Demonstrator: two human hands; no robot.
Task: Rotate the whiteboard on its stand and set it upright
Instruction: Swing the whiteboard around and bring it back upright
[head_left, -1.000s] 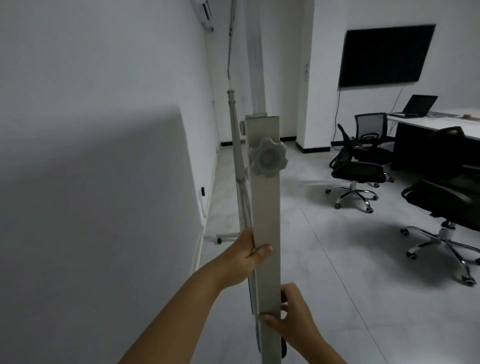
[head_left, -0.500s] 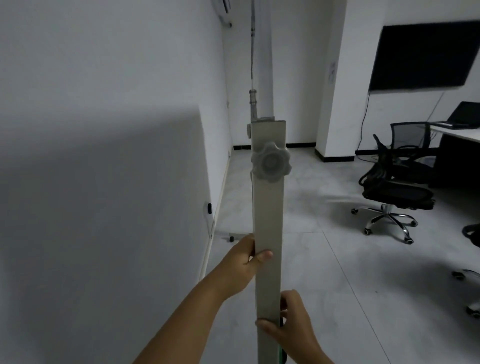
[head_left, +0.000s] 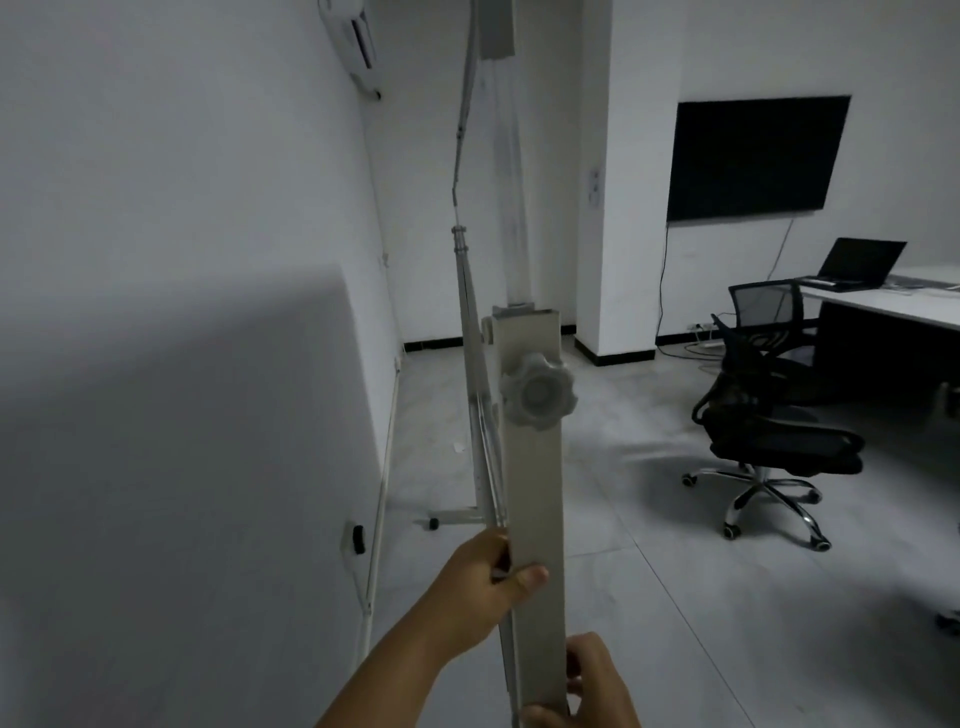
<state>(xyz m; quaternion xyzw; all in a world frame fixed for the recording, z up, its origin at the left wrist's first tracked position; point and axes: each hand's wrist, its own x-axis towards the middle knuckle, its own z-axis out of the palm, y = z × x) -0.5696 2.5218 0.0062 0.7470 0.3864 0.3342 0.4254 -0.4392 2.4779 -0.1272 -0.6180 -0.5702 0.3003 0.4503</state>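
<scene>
Right hand (head_left: 587, 686): seen lowest and nearest, at the bottom edge of the view; its fingers are wrapped round the lower part of the stand post (head_left: 535, 519), thumb in front, closed on it.
Left hand (head_left: 488, 577): a little higher on the same post; the thumb is pressed on the post's front face and the fingers are curled behind its left edge, where the thin edge of the whiteboard (head_left: 480, 415) runs. Whether the board frame itself is pinched cannot be told.
What has changed: compared with half a second and a second ago, both grips are kept in the same places on the post; the view has been lifted and swung, so the post is seen lower and more of the upper board edge is shown. No clear turn of the board is seen.
Meaning for the task: the rotation is judged as barely begun or paused; the board is seen edge-on, close beside the post, rising toward the ceiling.
Knob (head_left: 538, 397): one lobed knob, set on the post's front face near its top; untouched, likely the clamp for the pivot.
Counts: two hands, one post, one knob, one board.
Farther off: one office chair (head_left: 769, 426) fully in view on the floor, one worktop (head_left: 883, 306) with one laptop (head_left: 860, 262), one dark wall screen (head_left: 753, 156).
</scene>
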